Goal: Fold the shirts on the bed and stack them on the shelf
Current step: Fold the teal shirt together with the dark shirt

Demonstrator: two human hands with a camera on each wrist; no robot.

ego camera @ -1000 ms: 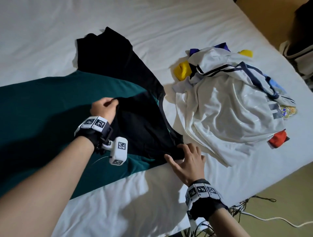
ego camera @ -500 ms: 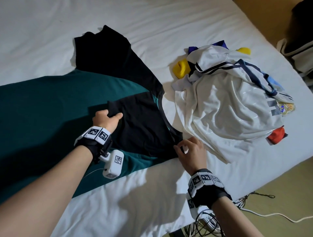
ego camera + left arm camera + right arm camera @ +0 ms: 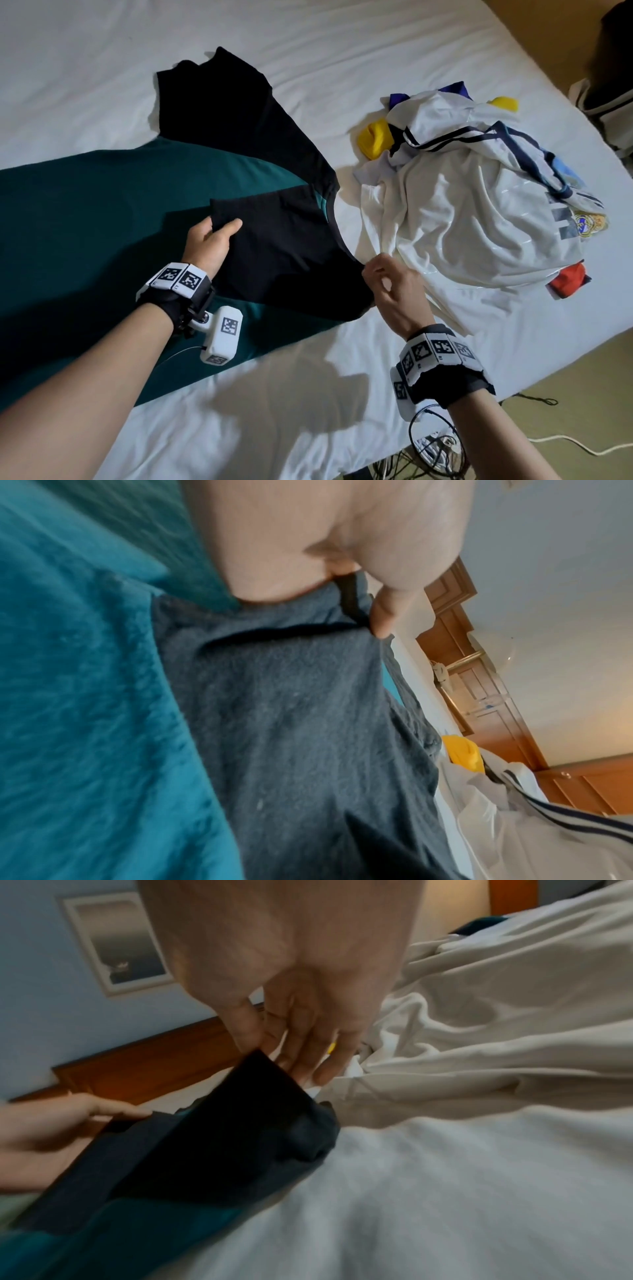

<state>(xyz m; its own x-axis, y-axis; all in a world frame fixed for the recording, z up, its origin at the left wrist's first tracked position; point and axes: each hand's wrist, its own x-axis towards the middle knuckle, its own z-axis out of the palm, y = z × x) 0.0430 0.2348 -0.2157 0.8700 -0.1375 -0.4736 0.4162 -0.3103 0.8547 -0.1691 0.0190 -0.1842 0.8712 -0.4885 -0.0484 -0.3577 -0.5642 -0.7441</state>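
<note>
While the teal cotton shirt with black sleeves [image 3: 102,212] lies spread flat across the left of the white-sheeted bed [image 3: 342,41], its body smoothed out and its far black sleeve [image 3: 222,106] splayed toward the far side, the fold on it is only at its first stage. The left hand [image 3: 209,244] grips the cuff edge of the near black sleeve [image 3: 284,253], thumb on top and fingers tucked beneath the cloth; the left wrist view shows the thumb pressed on the hem. That sleeve is laid over the teal chest. Further right, the right hand [image 3: 394,287] pinches the shirt at the shoulder by the neckline, thumb and forefinger closed on the dark edge, the other fingers loosely spread, as the right wrist view confirms. So both grips are grasping this one shirt.

Right of the hands, a crumpled heap of white football jerseys with navy stripes [image 3: 462,212] sits unfolded, with yellow [image 3: 373,142] and red [image 3: 568,281] garments poking out from under it. The count in that heap I cannot tell.

By my judgement the task is near its beginning: no folded shirt is in sight, the shelf is not in view, and the heap is untouched. What remains is finishing this shirt, folding the others, and stacking them all.
</note>
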